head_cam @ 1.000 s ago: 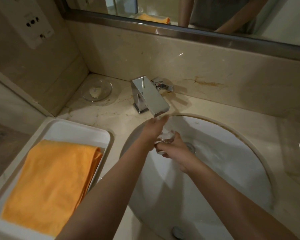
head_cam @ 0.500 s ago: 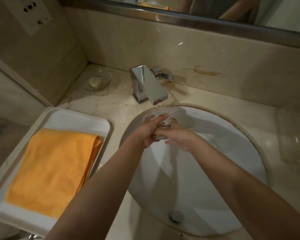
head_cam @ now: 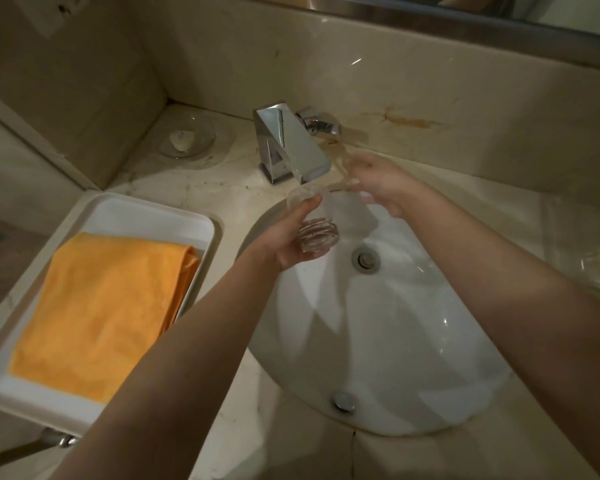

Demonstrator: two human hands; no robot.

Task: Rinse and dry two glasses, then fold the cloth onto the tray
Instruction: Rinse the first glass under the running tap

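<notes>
**Right hand lets go of the glass, left hand keeps it**

Half a second ago both hands were wrapped around the glass under the spout; the right hand (head_cam: pixel 373 183) has since come away and now sits with fingers loosely spread and holding nothing, just right of the faucet (head_cam: pixel 291 147) and near its lever, blurred by motion. Left of it and a little nearer the body, the left hand (head_cam: pixel 288 237) grips the clear glass (head_cam: pixel 314 223) by itself, thumb across the side, the ribbed base turned toward the camera and the mouth tipped away toward the spout. That glass hangs over the back rim of the white sink (head_cam: pixel 378 341), with the drain (head_cam: pixel 365 259) just right of the left hand's fingers. Whether water is running cannot be told.

Well left of the left forearm, a white tray (head_cam: pixel 125 211) rests on the marble desk (head_cam: pixel 194 181) with a folded orange cloth (head_cam: pixel 108 313) lying in it. Beyond the tray, in the corner, a clear dish (head_cam: pixel 187 138) holds a small piece of soap. Far right of the right arm, another clear glass object (head_cam: pixel 593 261) stands on the desk, too faint to make out.
</notes>
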